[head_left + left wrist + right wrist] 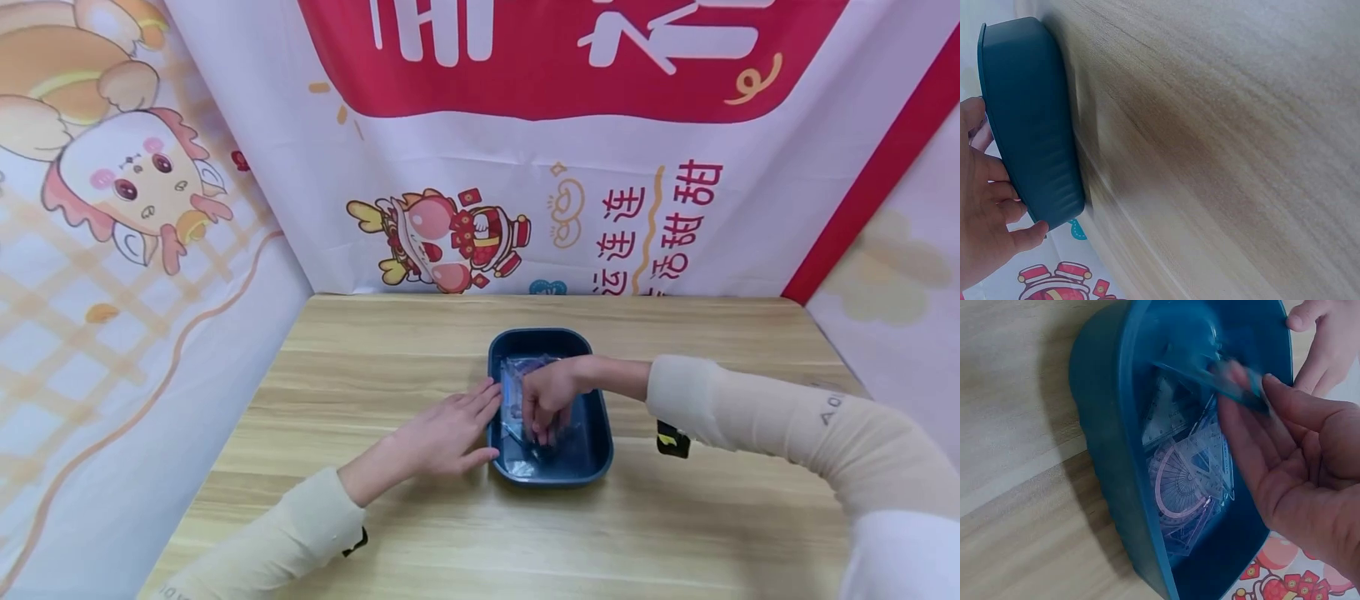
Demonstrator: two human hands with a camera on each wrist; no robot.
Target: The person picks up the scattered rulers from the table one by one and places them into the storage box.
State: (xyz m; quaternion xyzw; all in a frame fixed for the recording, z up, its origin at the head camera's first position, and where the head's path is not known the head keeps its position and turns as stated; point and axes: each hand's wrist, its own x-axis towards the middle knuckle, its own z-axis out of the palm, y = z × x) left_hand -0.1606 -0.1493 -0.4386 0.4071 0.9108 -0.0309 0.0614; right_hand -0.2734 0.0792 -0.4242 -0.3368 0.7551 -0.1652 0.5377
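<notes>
A dark teal plastic bin (553,481) stands on the table, holding clear set squares (1165,415) and a round-edged protractor (1179,487) in a loose pile. My right hand (551,396) reaches down inside it. Between thumb and fingers it pinches a clear plastic piece (1235,392), blurred in the right wrist view, so I cannot tell its exact kind. My left hand (450,429) rests at the bin's left side with fingers extended, their tips touching the rim. The bin's outer wall (1029,112) shows beside these fingers in the left wrist view.
The wood-grain table (360,533) extends around the bin. A printed cloth (465,142) hangs along its back edge, with more patterned cloth (150,333) at the left side. A small black item (672,439) sits beneath the right sleeve.
</notes>
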